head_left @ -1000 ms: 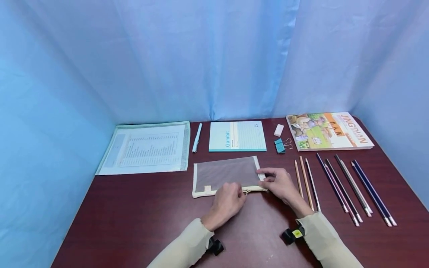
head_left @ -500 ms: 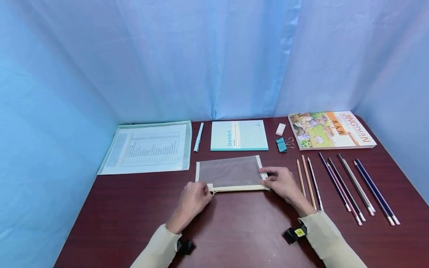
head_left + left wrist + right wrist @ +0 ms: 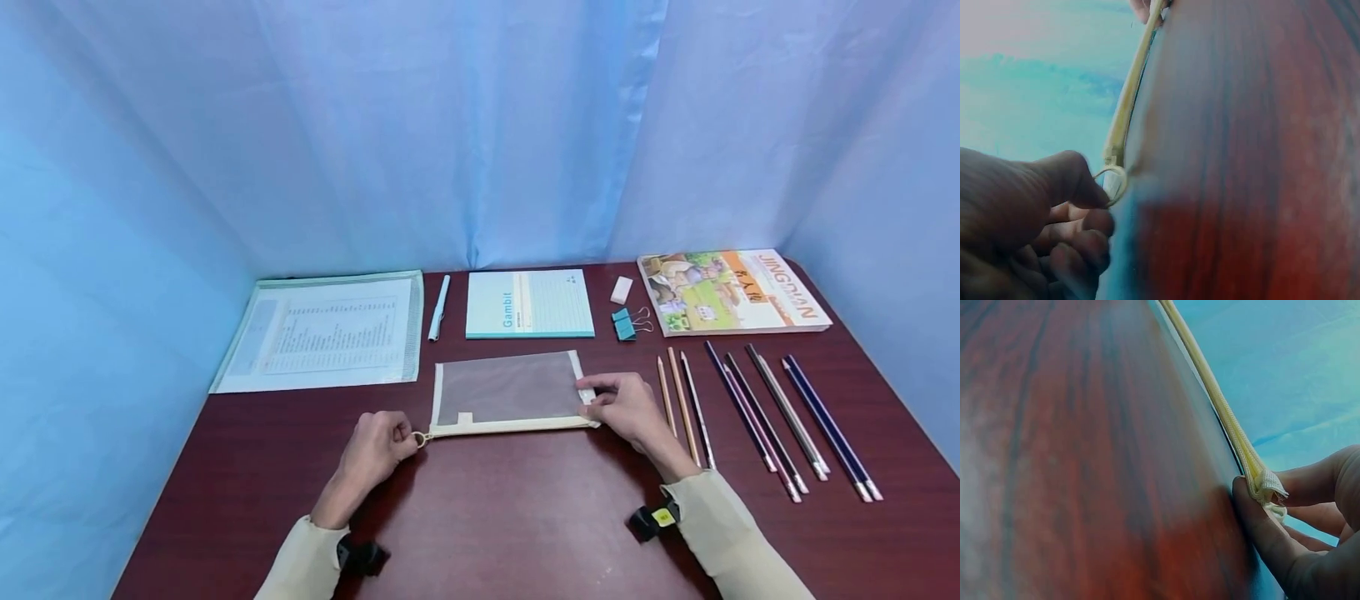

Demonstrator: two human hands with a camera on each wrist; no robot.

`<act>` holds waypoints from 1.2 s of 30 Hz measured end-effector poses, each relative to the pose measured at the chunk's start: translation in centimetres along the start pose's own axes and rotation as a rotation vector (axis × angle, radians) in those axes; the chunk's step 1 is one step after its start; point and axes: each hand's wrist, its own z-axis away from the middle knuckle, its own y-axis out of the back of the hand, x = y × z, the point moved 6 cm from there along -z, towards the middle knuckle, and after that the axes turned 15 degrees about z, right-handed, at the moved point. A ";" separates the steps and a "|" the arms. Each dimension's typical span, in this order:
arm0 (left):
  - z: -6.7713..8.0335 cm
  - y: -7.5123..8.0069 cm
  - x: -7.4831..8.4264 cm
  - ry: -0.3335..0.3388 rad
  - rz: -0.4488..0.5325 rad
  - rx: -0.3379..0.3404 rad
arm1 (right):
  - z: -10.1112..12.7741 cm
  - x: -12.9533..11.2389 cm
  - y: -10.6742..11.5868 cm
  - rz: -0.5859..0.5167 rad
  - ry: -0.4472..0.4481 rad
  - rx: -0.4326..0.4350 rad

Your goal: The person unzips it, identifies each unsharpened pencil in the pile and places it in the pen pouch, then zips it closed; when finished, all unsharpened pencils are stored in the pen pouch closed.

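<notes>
A see-through mesh zip pouch (image 3: pixel 510 387) with cream edging lies at the middle of the table, its zip edge (image 3: pixel 1127 103) facing me. My left hand (image 3: pixel 375 450) is just beyond the pouch's left front corner, where thumb and finger pinch the zip's pull ring (image 3: pixel 1124 186). The slider sits at that left end. At the opposite end my right hand (image 3: pixel 626 408) pinches the pouch's right border. In the right wrist view, thumb and fingers grip the folded fabric end (image 3: pixel 1269 487) of the zip.
Behind the pouch lie a document folder (image 3: pixel 337 333), a pen (image 3: pixel 439 308), a notebook (image 3: pixel 528 304), an eraser (image 3: pixel 621 290), a teal binder clip (image 3: pixel 624 325) and a book (image 3: pixel 735 292). Several pencils (image 3: pixel 757 408) lie right of my right hand on the dark red table (image 3: pixel 510 517).
My left hand has drawn the pull ring leftward along the zip, from near the right part of the pouch to past its left corner. The right hand keeps its grip at the right end.
</notes>
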 end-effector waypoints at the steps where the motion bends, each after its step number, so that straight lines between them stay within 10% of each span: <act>1: -0.1 0.0 0.0 0.001 0.002 -0.018 | 0.0 0.0 0.0 0.007 -0.002 -0.001; 7: -0.2 0.5 1.1 -0.047 -0.101 -0.072 | -0.1 0.1 -0.1 0.034 -0.004 -0.020; 17: -1.6 -1.6 6.8 -0.544 -0.386 -0.142 | 0.1 0.0 -0.1 0.032 -0.001 -0.022; 24: -2.8 -4.7 7.5 -0.552 -0.548 -0.264 | 0.1 0.0 -0.2 0.030 0.005 -0.020; 36: -3.3 -5.2 8.0 -0.547 -0.531 -0.285 | 0.1 -0.1 -0.1 0.034 -0.001 -0.023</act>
